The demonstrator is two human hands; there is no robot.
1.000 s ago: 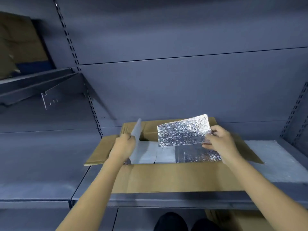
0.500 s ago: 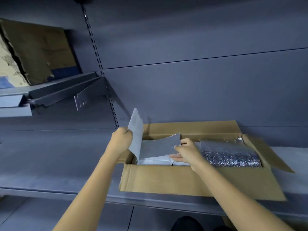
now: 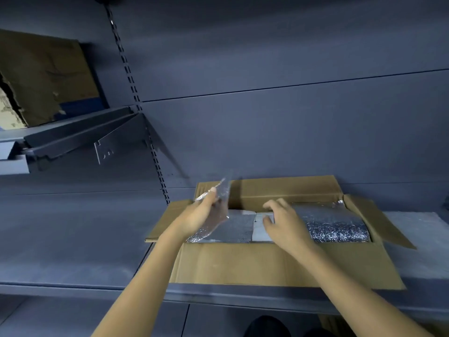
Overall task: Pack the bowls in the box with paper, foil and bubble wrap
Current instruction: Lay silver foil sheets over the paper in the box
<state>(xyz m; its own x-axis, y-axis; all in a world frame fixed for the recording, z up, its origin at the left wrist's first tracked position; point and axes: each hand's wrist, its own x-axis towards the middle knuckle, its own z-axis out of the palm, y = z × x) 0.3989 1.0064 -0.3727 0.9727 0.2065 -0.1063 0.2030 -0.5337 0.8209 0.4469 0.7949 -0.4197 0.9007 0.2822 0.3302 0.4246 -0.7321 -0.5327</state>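
An open cardboard box [image 3: 255,261] sits on a grey shelf, its flaps spread outward. My left hand [image 3: 199,214] grips a silvery foil sheet [image 3: 216,215] at the box's left end and holds it tilted up over the rim. Another foil sheet [image 3: 332,222] lies flat over the contents in the right half. Pale paper [image 3: 261,231] shows in the middle. My right hand [image 3: 283,222] hovers over the middle with fingers spread, holding nothing. No bowl is visible.
The grey metal shelf [image 3: 73,242] stretches left of the box. A higher bracketed shelf [image 3: 73,135] at the upper left carries torn cardboard [image 3: 46,76]. A pale sheet [image 3: 420,229] lies on the shelf right of the box. Dark shoes [image 3: 264,327] show below.
My right hand let go of the foil sheet it held up, which now lies in the box's right half, and moved to the middle. The left hand's sheet has tilted lower.
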